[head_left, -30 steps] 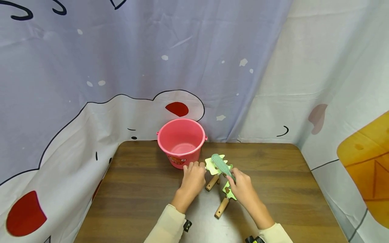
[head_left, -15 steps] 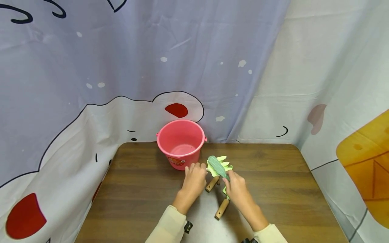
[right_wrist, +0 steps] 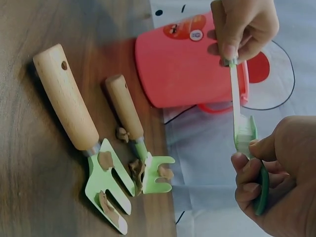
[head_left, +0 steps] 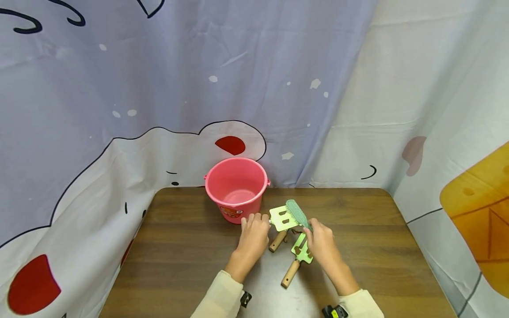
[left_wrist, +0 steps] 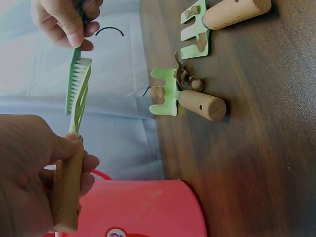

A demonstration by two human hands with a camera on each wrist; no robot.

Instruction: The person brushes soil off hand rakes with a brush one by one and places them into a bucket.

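My left hand [head_left: 253, 236] grips the wooden handle of a light-green garden fork [left_wrist: 79, 106] and holds it above the table, beside the bucket. A green brush [head_left: 296, 212] with white bristles is held by my right hand [head_left: 321, 240]; its bristles touch the fork's face, and its head covers the tine ends in the head view. Below my hands lie a second garden fork [right_wrist: 106, 180] and a small hand rake [left_wrist: 168, 94], both with wooden handles. Brown clumps [left_wrist: 180, 73] lie on and around these two tools.
A pink bucket [head_left: 237, 207] with a printed label stands at the table's back edge, just beyond my left hand. The brown wooden table [head_left: 370, 238] meets a printed curtain [head_left: 167, 79] at the back and sides.
The brush first moved left along the fork's face, then back right and slightly upward. The held fork has turned, showing its slots more. My left hand stays nearly in place.
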